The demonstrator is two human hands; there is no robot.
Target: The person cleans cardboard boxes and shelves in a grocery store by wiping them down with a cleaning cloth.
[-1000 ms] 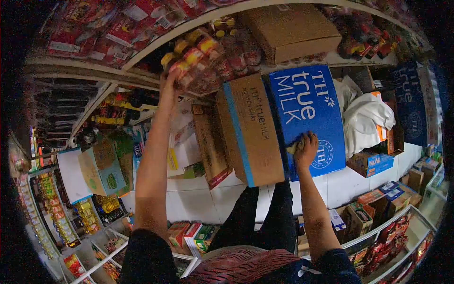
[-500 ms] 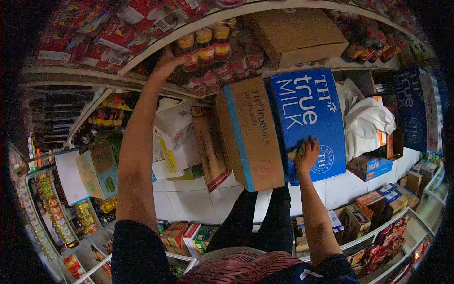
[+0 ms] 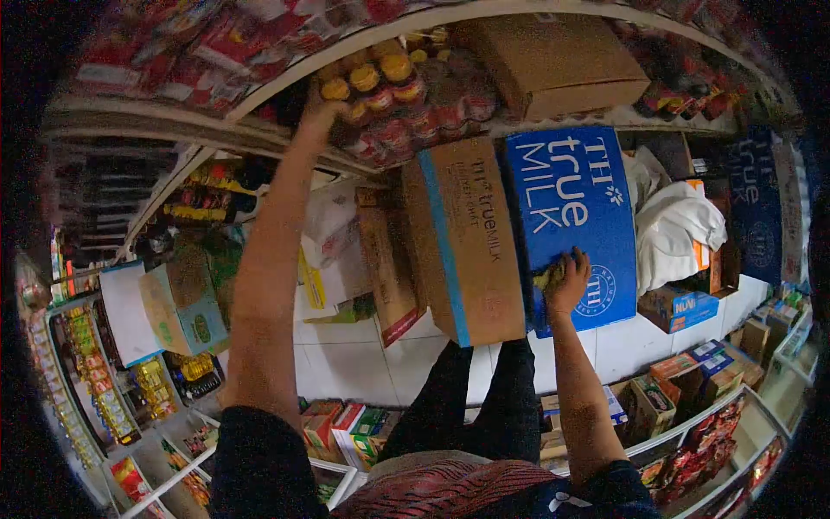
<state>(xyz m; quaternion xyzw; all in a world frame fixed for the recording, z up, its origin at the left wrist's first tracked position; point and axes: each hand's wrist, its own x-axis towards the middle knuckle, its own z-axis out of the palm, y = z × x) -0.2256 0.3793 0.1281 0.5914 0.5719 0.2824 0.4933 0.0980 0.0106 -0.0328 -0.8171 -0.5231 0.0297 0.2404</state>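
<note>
My left hand (image 3: 325,119) reaches to the shelf and grips the near end of a group of yellow-capped bottles (image 3: 366,79), its fingers partly hidden behind them. The bottles tilt with their caps toward me, above shrink-wrapped packs (image 3: 424,127) with red labels. My right hand (image 3: 566,281) is closed on a crumpled yellowish-green cloth (image 3: 545,278) and rests on the blue TH true MILK carton (image 3: 565,186). Beside that carton stands a brown TH true MILK carton (image 3: 471,242) with a blue stripe.
A closed cardboard box (image 3: 562,65) sits on the shelf right of the bottles. White cloth or plastic (image 3: 679,229) lies over an open box at right. A NUVI box (image 3: 683,307) is on the tiled floor (image 3: 346,359). Glass-fronted cases with packets line the lower edge.
The yellow-capped bottles have tipped so their caps face me more, with my left hand moving along. My right hand stays on the blue carton with the cloth. The view has shifted slightly.
</note>
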